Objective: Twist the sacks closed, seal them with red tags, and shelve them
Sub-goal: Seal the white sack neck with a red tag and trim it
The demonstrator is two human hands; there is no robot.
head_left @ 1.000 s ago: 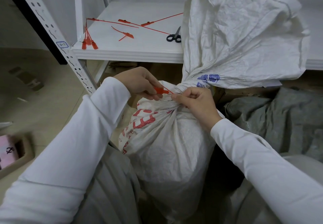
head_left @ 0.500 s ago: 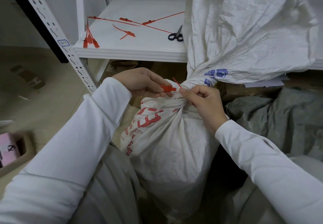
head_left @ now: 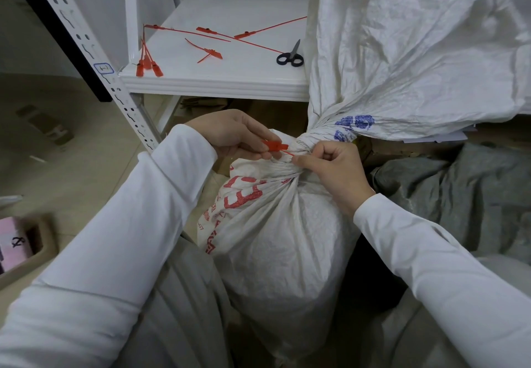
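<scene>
Head view — sack (head_left: 275, 252) upright between the knees, neck twisted below the shelf (head_left: 218, 86). Left hand (head_left: 232, 134) pinches the red tag (head_left: 274, 146) head beside the neck. Right hand (head_left: 333, 169), fingers curled, pinches the tag's thin strap at the twist. Spare tags (head_left: 148, 64) and scissors (head_left: 290, 57) lie on the shelf.

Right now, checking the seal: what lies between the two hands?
The thin strap of the red tag bridges them, across the twisted neck of the sack, in the head view.
</scene>
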